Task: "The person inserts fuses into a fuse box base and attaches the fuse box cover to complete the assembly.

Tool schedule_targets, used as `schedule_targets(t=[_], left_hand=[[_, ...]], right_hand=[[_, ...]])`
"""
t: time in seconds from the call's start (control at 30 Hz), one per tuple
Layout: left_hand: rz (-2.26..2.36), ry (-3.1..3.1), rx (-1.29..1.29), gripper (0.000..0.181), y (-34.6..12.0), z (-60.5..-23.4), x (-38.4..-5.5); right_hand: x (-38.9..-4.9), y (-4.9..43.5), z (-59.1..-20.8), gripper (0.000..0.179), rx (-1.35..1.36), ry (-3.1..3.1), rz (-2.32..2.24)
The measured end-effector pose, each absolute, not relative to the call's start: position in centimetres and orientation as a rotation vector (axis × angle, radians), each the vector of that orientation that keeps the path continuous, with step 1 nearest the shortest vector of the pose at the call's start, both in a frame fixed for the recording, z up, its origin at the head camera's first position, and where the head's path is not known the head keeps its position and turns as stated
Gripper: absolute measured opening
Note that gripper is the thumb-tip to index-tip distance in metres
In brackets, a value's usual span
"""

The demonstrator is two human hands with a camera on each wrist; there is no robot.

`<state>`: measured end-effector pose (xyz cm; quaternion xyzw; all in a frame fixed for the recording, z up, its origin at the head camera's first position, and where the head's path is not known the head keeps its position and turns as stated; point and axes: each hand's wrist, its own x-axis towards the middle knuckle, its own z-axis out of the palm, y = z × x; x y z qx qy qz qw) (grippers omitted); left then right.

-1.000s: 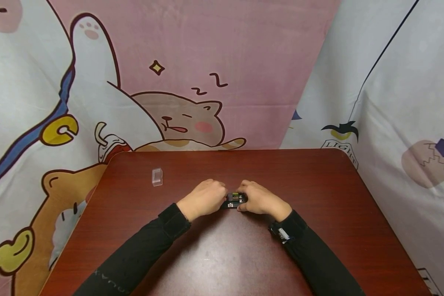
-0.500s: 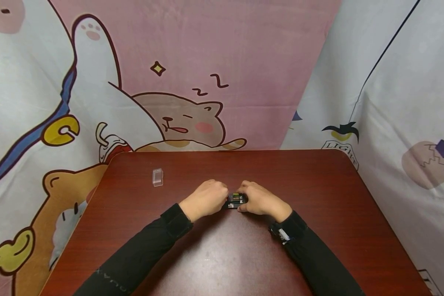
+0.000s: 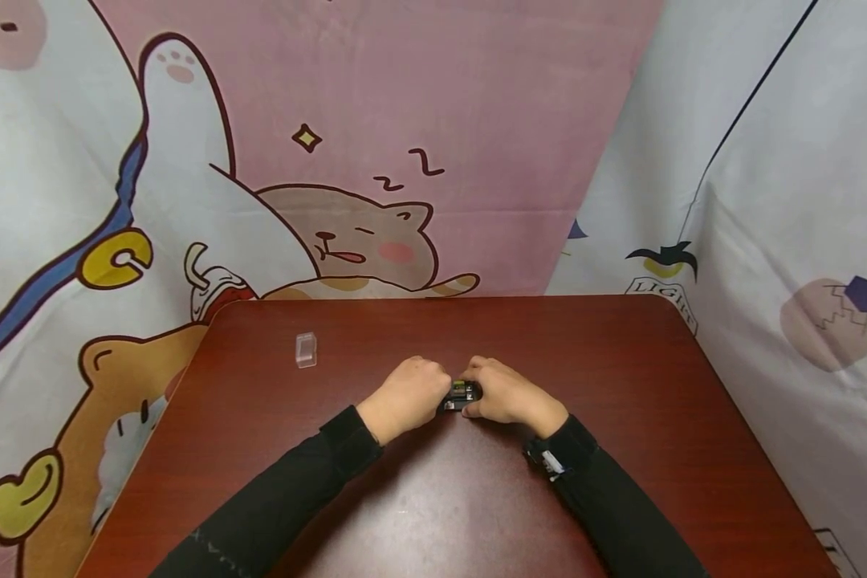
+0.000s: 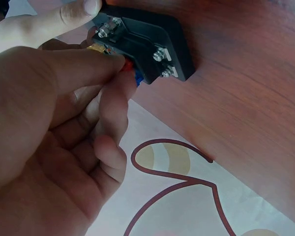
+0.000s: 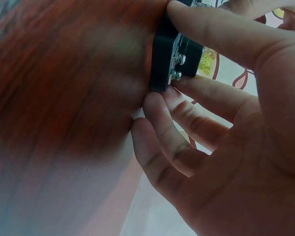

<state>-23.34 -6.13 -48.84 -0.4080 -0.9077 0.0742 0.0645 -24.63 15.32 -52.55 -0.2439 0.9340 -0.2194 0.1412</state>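
Note:
A small black plastic base (image 3: 462, 395) with metal screws and contacts lies between both hands at the middle of the table. My right hand (image 3: 513, 393) grips its right end, thumb on the near side and fingers on the far side. At its left end, my left hand (image 3: 408, 397) pinches a tiny red part (image 4: 129, 64) between thumb and forefinger. A blue bit (image 4: 138, 77) shows beside it in the left wrist view; the fingers hide most of both. A yellow-green piece (image 5: 206, 61) shows behind the base in the right wrist view.
A small clear plastic case (image 3: 306, 351) lies on the reddish-brown table (image 3: 607, 345), toward the back left. Behind the table hangs a cartoon-printed cloth (image 3: 506, 136), reaching the far edge.
My left hand has shifted slightly right, closer to the right hand, and covers more of the base's left end. The right hand keeps its hold almost unmoved.

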Motion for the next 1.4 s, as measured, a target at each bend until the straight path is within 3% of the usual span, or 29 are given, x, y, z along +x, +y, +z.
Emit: schedule_targets(t=[0.2,0.47,1.4], left_hand=[[0.179,-2.786,-1.192,0.009,-6.4,-49.0,-23.5],[0.118,-2.808,-1.188,0.016,-7.7,-49.0,-23.6],[0.042,-2.784,-1.194,0.012,-8.2,-48.9,-23.8]], right_hand=[[-24.6,15.4,-52.5,0.046,-0.692,2.704,-0.621],[-24.5,15.3,-52.4,0.046,-0.685,2.699,-0.624],[-24.6,15.3,-52.5,0.05,-0.658,2.681,-0.629]])
